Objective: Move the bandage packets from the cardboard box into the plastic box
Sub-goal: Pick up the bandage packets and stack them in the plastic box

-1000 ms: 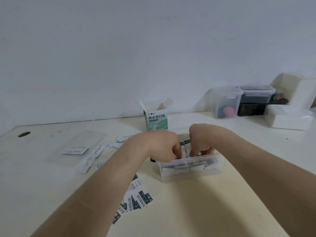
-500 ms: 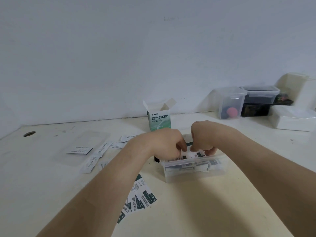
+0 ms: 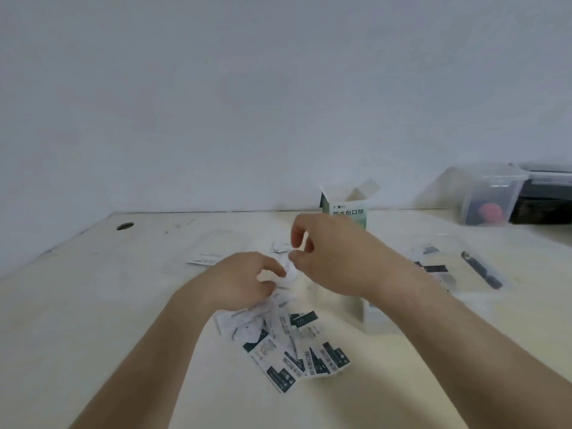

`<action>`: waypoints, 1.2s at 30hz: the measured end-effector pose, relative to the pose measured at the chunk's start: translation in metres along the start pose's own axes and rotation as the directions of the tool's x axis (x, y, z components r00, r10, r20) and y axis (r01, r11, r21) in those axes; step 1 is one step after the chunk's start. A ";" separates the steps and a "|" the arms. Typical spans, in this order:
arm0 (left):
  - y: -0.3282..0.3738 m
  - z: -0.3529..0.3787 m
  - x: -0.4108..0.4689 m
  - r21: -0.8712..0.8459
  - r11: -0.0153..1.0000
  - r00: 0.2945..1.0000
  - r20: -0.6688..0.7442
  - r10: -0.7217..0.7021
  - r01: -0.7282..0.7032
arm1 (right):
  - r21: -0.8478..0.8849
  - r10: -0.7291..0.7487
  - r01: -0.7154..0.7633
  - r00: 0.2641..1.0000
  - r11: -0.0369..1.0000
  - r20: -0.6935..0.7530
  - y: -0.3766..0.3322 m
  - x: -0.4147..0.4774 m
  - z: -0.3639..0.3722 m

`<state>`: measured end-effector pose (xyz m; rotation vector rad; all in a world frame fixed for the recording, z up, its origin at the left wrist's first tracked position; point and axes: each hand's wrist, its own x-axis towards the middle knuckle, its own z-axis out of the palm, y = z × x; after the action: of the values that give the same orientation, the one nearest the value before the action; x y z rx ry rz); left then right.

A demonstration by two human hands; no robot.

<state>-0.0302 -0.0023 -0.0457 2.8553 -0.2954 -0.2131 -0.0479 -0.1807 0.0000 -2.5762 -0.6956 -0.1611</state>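
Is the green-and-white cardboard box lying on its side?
No, the green-and-white cardboard box stands upright with its top flaps open.

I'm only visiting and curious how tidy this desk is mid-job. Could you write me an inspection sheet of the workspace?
Surface: pale table, with a round hole at far left.
Job's things: cardboard box upright at the back, flaps open; plastic box at right, packets inside.
Clutter: loose packets piled between the forearms.
Hands: left hand grips a white packet; right hand is at the packet, its grip too blurred to tell.
Cables: nothing seen.
Surroundings: white wall; lidded containers at back right.
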 end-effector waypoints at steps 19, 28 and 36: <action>-0.015 0.051 -0.002 0.124 0.977 0.944 -0.304 -0.131 0.175 | 0.170 0.083 -0.122 0.972 0.978 0.221 0.015 0.021 0.097; -0.008 0.045 -0.002 -0.285 0.942 0.942 -0.230 -0.244 0.175 | 0.384 0.107 -0.136 0.990 0.913 0.095 0.015 0.019 0.101; -0.023 0.030 -0.006 -0.775 0.632 0.820 -0.361 -0.444 0.000 | 0.694 0.247 -0.163 0.969 0.702 -0.023 0.010 0.021 0.103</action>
<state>-0.0365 0.0137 -0.0802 1.9700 0.2495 0.3448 -0.0256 -0.1316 -0.0907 -1.8738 -0.3203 0.0281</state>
